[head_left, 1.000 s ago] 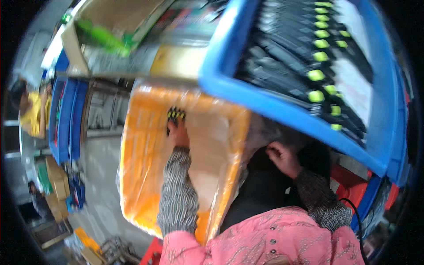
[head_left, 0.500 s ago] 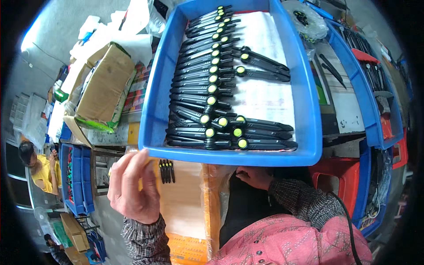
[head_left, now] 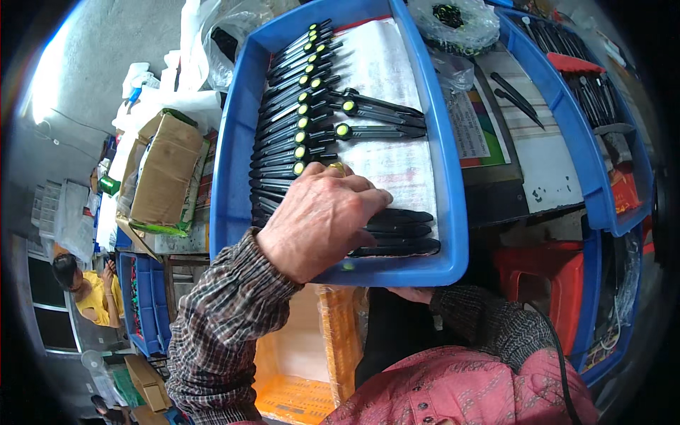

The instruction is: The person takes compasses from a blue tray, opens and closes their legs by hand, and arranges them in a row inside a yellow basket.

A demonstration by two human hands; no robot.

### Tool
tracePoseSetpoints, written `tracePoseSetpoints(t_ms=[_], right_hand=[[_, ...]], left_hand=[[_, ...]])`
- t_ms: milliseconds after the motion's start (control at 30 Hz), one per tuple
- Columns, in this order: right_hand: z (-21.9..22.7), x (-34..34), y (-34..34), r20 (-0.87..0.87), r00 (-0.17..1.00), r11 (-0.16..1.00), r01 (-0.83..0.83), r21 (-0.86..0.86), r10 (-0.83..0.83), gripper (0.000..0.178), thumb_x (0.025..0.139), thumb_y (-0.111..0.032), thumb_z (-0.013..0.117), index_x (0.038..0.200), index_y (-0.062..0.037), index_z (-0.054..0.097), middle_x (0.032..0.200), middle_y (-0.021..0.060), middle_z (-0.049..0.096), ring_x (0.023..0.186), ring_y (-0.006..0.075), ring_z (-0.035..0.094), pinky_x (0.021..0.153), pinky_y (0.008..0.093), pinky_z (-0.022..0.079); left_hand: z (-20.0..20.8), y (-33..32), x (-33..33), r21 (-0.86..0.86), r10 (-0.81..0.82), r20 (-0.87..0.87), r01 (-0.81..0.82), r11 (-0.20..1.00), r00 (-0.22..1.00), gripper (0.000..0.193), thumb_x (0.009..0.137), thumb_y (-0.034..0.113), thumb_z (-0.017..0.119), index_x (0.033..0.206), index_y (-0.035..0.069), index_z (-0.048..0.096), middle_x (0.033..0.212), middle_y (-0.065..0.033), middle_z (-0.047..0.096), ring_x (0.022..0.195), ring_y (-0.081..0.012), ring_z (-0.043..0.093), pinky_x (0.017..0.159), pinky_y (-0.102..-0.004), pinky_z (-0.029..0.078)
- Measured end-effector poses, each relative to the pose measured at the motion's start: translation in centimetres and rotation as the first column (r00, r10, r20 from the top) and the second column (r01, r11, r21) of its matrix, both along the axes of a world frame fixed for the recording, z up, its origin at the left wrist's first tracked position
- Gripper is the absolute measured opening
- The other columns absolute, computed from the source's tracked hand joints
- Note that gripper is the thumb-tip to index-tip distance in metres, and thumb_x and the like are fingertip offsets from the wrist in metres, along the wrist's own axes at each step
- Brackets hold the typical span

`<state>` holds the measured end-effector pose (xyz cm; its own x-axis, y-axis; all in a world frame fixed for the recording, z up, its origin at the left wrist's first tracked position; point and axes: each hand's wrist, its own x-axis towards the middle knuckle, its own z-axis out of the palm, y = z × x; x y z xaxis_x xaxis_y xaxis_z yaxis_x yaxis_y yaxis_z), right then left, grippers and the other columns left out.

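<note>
A blue plastic tray [head_left: 459, 212] fills the middle of the view, lined with a white sheet. Down its left side runs a row of black drawing compasses [head_left: 280, 154] with round yellow-green joints. Two more compasses [head_left: 382, 133] lie to the right of that row, and several [head_left: 397, 248] are stacked near the front. My left hand [head_left: 319, 216] reaches into the tray with fingers curled down around the near compasses; its fingertips are mostly hidden. My right hand [head_left: 414, 292] is just below the near rim, largely covered by the tray, so its fingers do not show.
An orange crate [head_left: 340, 340] stands below the tray. An open cardboard box [head_left: 166, 166] is on the left. To the right are loose black pieces [head_left: 517, 103], another blue tray [head_left: 567, 134] and a red stool [head_left: 552, 273]. A person in yellow [head_left: 95, 297] sits far left.
My left hand has moved from outside the tray's near left corner up into it, over the near compasses. The view has shifted, so the tray appears further left and lower.
</note>
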<state>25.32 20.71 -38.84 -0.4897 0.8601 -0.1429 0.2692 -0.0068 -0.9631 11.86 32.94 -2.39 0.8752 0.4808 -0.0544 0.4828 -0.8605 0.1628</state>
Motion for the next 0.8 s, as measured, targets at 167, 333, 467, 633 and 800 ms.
tracePoseSetpoints(t_ms=[167,333,467,633,800], right_hand=[[0.1,-0.4,-0.1,-0.011,1.000,0.999,0.020,0.034,-0.020,0.047,0.095,-0.042,0.040,0.124,-0.0058,0.044,0.121,0.0139,0.050,0.110,0.0254,0.052,0.092,0.0391,0.047],[0.8,-0.5,0.4,-0.015,0.999,0.996,0.034,0.078,-0.033,0.044,0.095,-0.039,0.041,0.123,-0.0055,0.044,0.121,0.0135,0.050,0.110,0.0247,0.052,0.092,0.0386,0.047],[1.5,-0.4,0.2,-0.013,0.999,0.993,0.051,0.110,-0.050,0.043,0.094,-0.037,0.043,0.123,-0.0052,0.043,0.121,0.0131,0.050,0.109,0.0242,0.052,0.092,0.0382,0.047],[2.2,-0.6,0.0,-0.020,0.999,0.989,0.047,0.142,-0.044,0.041,0.094,-0.035,0.044,0.122,-0.0049,0.043,0.120,0.0126,0.050,0.109,0.0236,0.053,0.092,0.0376,0.047],[3.6,-0.3,-0.1,-0.006,0.997,0.978,0.072,0.198,-0.072,0.039,0.094,-0.032,0.046,0.121,-0.0046,0.043,0.120,0.0121,0.050,0.108,0.0230,0.053,0.092,0.0371,0.047]], left_hand=[[-1.0,0.4,1.0,-0.060,-0.011,-0.099,0.005,0.998,0.995,0.049,0.061,0.015,0.077,0.107,0.009,0.061,0.091,-0.0076,0.060,0.089,-0.0287,0.058,0.079,-0.0405,0.043],[-1.1,1.1,1.1,-0.114,-0.024,-0.059,0.018,0.993,0.998,0.045,0.060,0.016,0.079,0.100,0.007,0.059,0.088,-0.0093,0.057,0.087,-0.0305,0.056,0.078,-0.0413,0.044],[-1.3,1.4,1.2,-0.150,-0.052,-0.034,0.046,0.988,0.998,0.042,0.060,0.015,0.078,0.095,0.005,0.057,0.088,-0.0112,0.056,0.087,-0.0323,0.056,0.077,-0.0416,0.045],[-2.2,1.8,1.0,-0.260,-0.084,-0.025,0.074,0.963,0.996,0.035,0.061,0.013,0.077,0.090,0.004,0.058,0.087,-0.0126,0.057,0.087,-0.0332,0.056,0.079,-0.0419,0.045],[-2.2,1.8,1.3,-0.357,-0.114,-0.025,0.098,0.929,0.993,0.034,0.062,0.010,0.075,0.092,0.003,0.060,0.086,-0.0142,0.061,0.088,-0.0331,0.059,0.078,-0.0421,0.046]])
